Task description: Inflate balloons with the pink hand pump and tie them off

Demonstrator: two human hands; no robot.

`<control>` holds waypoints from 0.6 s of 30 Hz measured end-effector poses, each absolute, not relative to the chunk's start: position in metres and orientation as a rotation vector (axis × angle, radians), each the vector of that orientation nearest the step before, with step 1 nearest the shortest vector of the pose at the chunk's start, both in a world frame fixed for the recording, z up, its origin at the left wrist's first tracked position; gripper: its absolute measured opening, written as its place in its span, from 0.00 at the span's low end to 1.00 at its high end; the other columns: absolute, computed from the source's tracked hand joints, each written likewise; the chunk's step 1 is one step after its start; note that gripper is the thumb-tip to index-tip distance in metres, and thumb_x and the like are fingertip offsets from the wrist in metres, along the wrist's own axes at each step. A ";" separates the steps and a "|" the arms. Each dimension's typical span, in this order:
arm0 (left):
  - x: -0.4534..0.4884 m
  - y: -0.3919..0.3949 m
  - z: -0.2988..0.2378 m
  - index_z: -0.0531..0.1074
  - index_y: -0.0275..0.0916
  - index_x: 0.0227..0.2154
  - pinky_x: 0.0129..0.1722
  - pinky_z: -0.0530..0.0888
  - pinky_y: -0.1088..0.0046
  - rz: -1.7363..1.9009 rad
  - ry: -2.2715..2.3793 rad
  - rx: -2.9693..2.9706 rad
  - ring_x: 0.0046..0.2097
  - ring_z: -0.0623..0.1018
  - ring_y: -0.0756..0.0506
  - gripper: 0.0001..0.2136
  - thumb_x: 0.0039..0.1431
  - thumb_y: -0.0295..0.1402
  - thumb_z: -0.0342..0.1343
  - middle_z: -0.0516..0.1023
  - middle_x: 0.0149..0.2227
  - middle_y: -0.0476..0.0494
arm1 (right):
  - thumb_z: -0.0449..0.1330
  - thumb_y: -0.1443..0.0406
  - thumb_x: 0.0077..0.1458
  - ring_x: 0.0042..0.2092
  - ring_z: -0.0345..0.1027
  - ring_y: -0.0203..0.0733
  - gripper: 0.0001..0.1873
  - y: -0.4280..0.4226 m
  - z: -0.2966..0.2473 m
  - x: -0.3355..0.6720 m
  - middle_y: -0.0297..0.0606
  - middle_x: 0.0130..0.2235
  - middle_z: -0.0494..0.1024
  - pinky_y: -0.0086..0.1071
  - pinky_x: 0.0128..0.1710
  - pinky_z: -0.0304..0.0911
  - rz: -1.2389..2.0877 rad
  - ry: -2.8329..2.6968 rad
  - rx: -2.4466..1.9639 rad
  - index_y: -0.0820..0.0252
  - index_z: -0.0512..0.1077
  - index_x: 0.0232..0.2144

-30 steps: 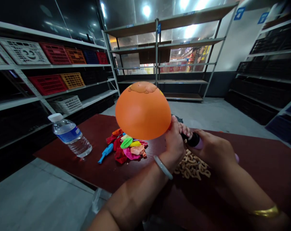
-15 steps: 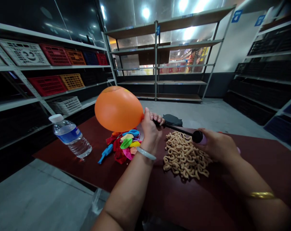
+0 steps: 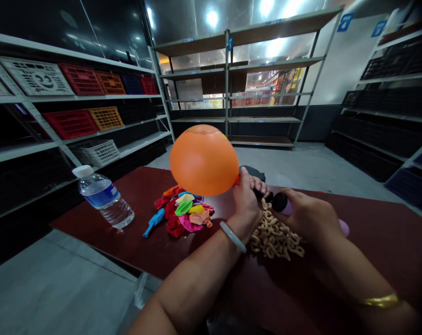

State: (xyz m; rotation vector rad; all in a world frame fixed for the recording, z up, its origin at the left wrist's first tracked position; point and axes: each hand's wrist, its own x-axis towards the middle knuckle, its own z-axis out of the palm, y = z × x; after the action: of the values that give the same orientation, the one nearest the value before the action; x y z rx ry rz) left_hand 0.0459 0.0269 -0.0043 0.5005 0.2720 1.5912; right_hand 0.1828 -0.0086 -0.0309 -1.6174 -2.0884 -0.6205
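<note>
An inflated orange balloon (image 3: 204, 160) sits above the table, its neck pinched in my left hand (image 3: 248, 197). The same hand is wrapped round the black end of a hand balloon pump (image 3: 281, 203). My right hand (image 3: 310, 216) grips the pump's purple body, whose rounded end shows past my palm. Little of the black rod shows between my hands. Below them lies a heap of tan, curled snack-like pieces (image 3: 277, 237), partly covered by my hands. Several flat balloons (image 3: 185, 209) in mixed colours are piled left of my left wrist.
A water bottle (image 3: 104, 197) with a white cap stands on the left of the dark red table (image 3: 127, 242). A dark object (image 3: 252, 173) lies at the table's far edge. Shelves with plastic crates (image 3: 69, 124) line the left; a metal rack (image 3: 228, 93) stands behind.
My left hand and the orange balloon have moved right, towards my right hand. The pump's long black rod has slid mostly in. My right hand has stayed nearly in place.
</note>
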 end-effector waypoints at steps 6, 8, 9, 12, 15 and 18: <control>0.059 0.023 -0.014 0.54 0.38 0.16 0.19 0.58 0.75 1.549 0.282 0.483 0.17 0.60 0.53 0.25 0.60 0.50 0.52 0.56 0.15 0.54 | 0.58 0.47 0.51 0.29 0.74 0.48 0.27 -0.012 -0.032 0.177 0.42 0.36 0.81 0.35 0.24 0.56 -0.585 -2.098 -1.624 0.57 0.73 0.47; 0.059 0.025 -0.015 0.54 0.38 0.17 0.19 0.56 0.75 1.540 0.299 0.470 0.16 0.60 0.53 0.25 0.60 0.51 0.52 0.55 0.15 0.54 | 0.58 0.46 0.51 0.29 0.74 0.49 0.28 -0.011 -0.034 0.177 0.43 0.37 0.81 0.35 0.24 0.57 -0.580 -2.109 -1.628 0.57 0.72 0.48; 0.058 0.026 -0.015 0.54 0.39 0.17 0.19 0.56 0.75 1.535 0.309 0.470 0.16 0.60 0.53 0.25 0.60 0.51 0.52 0.55 0.15 0.54 | 0.57 0.46 0.51 0.29 0.75 0.49 0.29 -0.010 -0.035 0.177 0.43 0.38 0.81 0.35 0.24 0.57 -0.571 -2.112 -1.630 0.57 0.72 0.49; 0.049 0.030 -0.012 0.54 0.39 0.17 0.19 0.55 0.75 1.540 0.329 0.493 0.16 0.59 0.54 0.25 0.60 0.50 0.53 0.55 0.15 0.55 | 0.56 0.43 0.51 0.31 0.75 0.49 0.31 -0.006 -0.038 0.179 0.41 0.39 0.82 0.35 0.24 0.58 -0.499 -2.118 -1.633 0.54 0.71 0.51; 0.029 0.040 -0.004 0.53 0.39 0.17 0.18 0.55 0.76 1.571 0.306 0.486 0.16 0.59 0.54 0.24 0.61 0.47 0.54 0.54 0.15 0.55 | 0.56 0.42 0.51 0.33 0.76 0.49 0.32 -0.001 -0.040 0.186 0.39 0.38 0.82 0.35 0.26 0.60 -0.430 -2.129 -1.614 0.51 0.70 0.52; 0.002 0.053 0.003 0.52 0.39 0.18 0.18 0.53 0.76 1.657 0.283 0.441 0.16 0.58 0.54 0.23 0.62 0.45 0.54 0.54 0.15 0.56 | 0.57 0.42 0.50 0.34 0.76 0.50 0.32 0.005 -0.039 0.198 0.40 0.38 0.82 0.36 0.27 0.61 -0.466 -2.114 -1.633 0.51 0.71 0.51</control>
State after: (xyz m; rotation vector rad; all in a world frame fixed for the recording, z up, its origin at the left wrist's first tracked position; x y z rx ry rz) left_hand 0.0024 0.0529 0.0034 0.4406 0.2831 1.6573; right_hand 0.1977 0.0047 -0.0394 -1.6329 -2.1135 -0.4659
